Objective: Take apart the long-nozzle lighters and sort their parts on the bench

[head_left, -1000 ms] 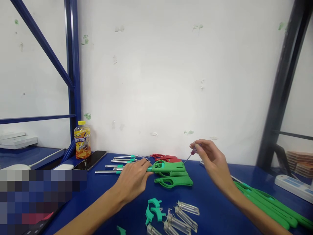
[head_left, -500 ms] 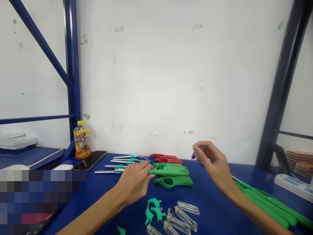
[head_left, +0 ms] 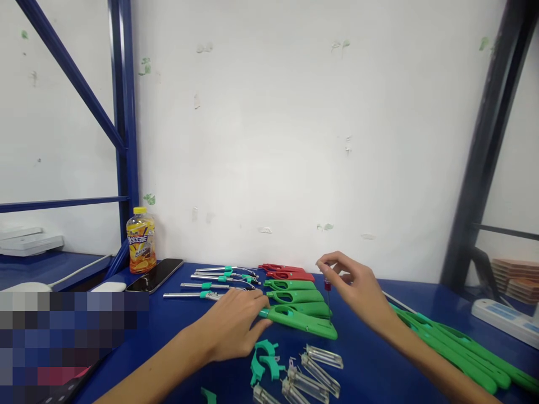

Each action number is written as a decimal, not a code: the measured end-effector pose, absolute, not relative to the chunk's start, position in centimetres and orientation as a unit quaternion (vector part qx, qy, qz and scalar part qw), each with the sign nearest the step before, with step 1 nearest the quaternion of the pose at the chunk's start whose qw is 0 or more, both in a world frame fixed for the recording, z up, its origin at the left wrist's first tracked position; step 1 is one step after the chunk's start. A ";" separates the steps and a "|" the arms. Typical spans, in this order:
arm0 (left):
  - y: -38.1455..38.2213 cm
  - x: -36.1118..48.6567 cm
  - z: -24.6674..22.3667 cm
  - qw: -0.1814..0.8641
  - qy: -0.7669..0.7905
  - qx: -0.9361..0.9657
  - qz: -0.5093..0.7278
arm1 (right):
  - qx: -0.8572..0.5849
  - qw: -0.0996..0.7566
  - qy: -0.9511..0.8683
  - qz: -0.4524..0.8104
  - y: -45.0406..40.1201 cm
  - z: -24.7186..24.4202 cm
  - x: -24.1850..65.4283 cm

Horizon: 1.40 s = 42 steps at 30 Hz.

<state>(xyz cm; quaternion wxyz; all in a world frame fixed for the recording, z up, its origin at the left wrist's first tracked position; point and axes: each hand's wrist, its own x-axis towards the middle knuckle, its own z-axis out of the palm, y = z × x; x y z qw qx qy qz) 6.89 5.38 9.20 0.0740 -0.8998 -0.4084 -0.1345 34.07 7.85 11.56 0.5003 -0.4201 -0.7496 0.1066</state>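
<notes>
By the left hand (head_left: 236,324), fingers closed, the green lighter (head_left: 304,323) is gripped at its front; near its rounded rear edge, a screwdriver (head_left: 327,285) is held upright by the right hand's (head_left: 350,283) fingertips; roomy tabletop (head_left: 370,359) is bounded by the right forearm (head_left: 421,347).

A yellow-capped bottle (head_left: 141,241) of amber drink stands beside a dark-screened phone (head_left: 155,275) on the blue worktop (head_left: 362,350), next to a blue metal frame (head_left: 126,101). Behind rises a scuffed white wall (head_left: 273,140); far left lie flat white boxes (head_left: 31,244) and a pale cable (head_left: 80,271). On the right, a white power strip (head_left: 503,321) lies near a dark post (head_left: 475,140) and stacked tan pieces (head_left: 522,280).
</notes>
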 end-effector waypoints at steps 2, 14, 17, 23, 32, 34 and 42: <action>5.6 6.6 9.2 0.061 -0.409 -0.900 -0.138 | -0.418 0.484 -0.760 0.113 7.9 11.4 34.1; 5.4 6.1 9.3 0.055 -0.432 -0.897 -0.083 | -0.403 0.458 -0.780 0.137 8.0 11.3 33.9; 5.7 5.9 9.1 0.051 -0.435 -0.896 -0.071 | -0.410 0.459 -0.776 0.134 8.0 11.3 33.9; 5.7 5.8 9.2 0.044 -0.434 -0.897 -0.070 | -0.429 0.453 -0.772 0.124 7.8 11.4 33.9; 5.7 5.7 9.1 0.045 -0.430 -0.899 -0.065 | -0.447 0.452 -0.767 0.082 8.2 11.0 34.2; 5.8 5.7 9.0 0.047 -0.428 -0.900 -0.063 | -0.452 0.453 -0.765 0.080 8.4 11.0 34.2; 6.1 5.6 9.0 0.035 -0.424 -0.903 -0.057 | -0.436 0.456 -0.768 0.109 9.0 11.2 34.7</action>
